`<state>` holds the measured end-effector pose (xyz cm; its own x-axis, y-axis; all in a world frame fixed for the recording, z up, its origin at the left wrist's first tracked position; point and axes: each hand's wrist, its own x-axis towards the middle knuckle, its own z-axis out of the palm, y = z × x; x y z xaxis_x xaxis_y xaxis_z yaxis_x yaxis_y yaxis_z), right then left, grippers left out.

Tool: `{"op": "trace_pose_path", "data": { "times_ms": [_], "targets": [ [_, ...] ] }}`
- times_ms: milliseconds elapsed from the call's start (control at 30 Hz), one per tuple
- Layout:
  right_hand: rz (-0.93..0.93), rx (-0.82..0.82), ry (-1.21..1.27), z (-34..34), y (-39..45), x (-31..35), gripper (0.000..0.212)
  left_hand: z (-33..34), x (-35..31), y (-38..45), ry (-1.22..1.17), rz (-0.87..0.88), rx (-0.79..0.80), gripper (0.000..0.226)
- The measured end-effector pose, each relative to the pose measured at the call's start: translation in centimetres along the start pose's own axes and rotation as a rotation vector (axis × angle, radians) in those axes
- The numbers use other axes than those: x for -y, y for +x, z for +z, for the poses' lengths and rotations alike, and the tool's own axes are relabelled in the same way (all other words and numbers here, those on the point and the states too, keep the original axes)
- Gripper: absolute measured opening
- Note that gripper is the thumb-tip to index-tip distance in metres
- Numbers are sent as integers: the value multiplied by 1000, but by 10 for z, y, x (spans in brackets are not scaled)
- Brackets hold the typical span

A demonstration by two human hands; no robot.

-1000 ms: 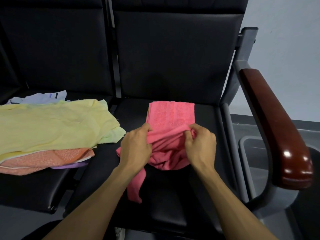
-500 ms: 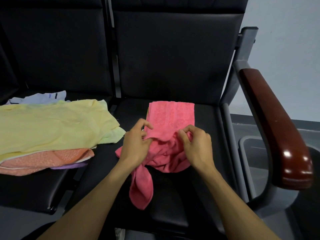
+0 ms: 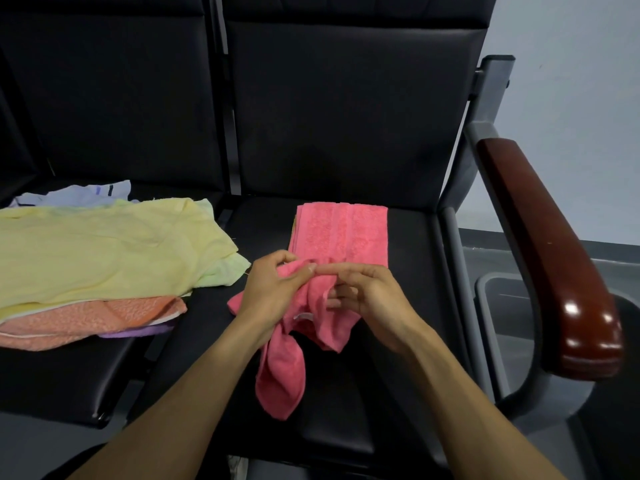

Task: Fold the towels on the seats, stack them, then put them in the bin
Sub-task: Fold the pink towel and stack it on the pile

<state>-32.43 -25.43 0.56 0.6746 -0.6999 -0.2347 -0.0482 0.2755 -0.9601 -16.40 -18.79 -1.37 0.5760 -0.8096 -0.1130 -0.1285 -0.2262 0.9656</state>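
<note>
Gripping a loose pink towel (image 3: 313, 303) with the left hand (image 3: 273, 289), thumb and curled fingers pinching a bunched fold at its upper edge. Pinching the same cloth from the right side with the right hand (image 3: 367, 296), index finger stretched leftward toward the left thumb, the other fingers curled into the fabric. Hanging crumpled between the two hands, with one long tail (image 3: 280, 375) drooping toward the near edge of the right seat (image 3: 408, 306) and lying on the black cushion.

Lying flat just beyond the hands, on the far half of that same seat: a folded pink towel (image 3: 341, 232), narrow and rectangular, its near end touching or tucked under the bunched cloth; which one, impossible to tell.

Resting on the left seat (image 3: 69, 375): an unfolded pile, with a pale yellow towel (image 3: 104, 251) spread on top, an orange towel (image 3: 93, 317) showing beneath its near edge, a strip of purple towel (image 3: 138, 330) peeking out under that, and a pale lilac towel (image 3: 79, 194) sticking out at the far side.

Standing to the right of the seat, past a glossy brown armrest (image 3: 554, 258) on a grey frame: a grey bin (image 3: 498, 299), only its left rim and part of one wall showing below the armrest.
</note>
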Motion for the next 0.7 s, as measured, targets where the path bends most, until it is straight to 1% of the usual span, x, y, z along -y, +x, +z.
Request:
{"op": "trace_pose_path", "data": {
  "times_ms": [33, 100, 133, 200, 267, 367, 433, 533, 600, 700],
  "targets": [
    [-8, 2, 4, -1, 0, 0, 36, 0, -2, -1, -34, -9, 5, 16],
    [-55, -42, -73, -1, 0, 1, 40, -1, -4, -3, -102, -22, 44, 12],
    [-77, -85, -136, -2, 1, -2, 37, 0, -5, -4, -129, -27, 77, 11],
    [-113, -200, -274, -3, 3, -4, 25, 1, -6, -8, -158, -34, 135, 7],
    [-182, -283, -413, -2, 5, -6, 13, 2, -8, -10, -173, -43, 153, 8],
    [-269, -333, -602, 2, 7, -11, 14, 4, -9, -10, -115, -4, 158, 10],
    [-318, -358, -697, 4, 9, -13, 19, 5, -7, -9, -64, 33, 169, 12],
    [-326, -364, -700, 5, 10, -13, 29, 5, -5, -9, -34, 56, 153, 11],
    [-315, -351, -673, 7, 8, -12, 28, 5, -5, -9, -2, 78, 167, 11],
    [-316, -328, -660, 8, 6, -12, 27, 7, -7, -11, 26, 98, 201, 17]
  ]
}}
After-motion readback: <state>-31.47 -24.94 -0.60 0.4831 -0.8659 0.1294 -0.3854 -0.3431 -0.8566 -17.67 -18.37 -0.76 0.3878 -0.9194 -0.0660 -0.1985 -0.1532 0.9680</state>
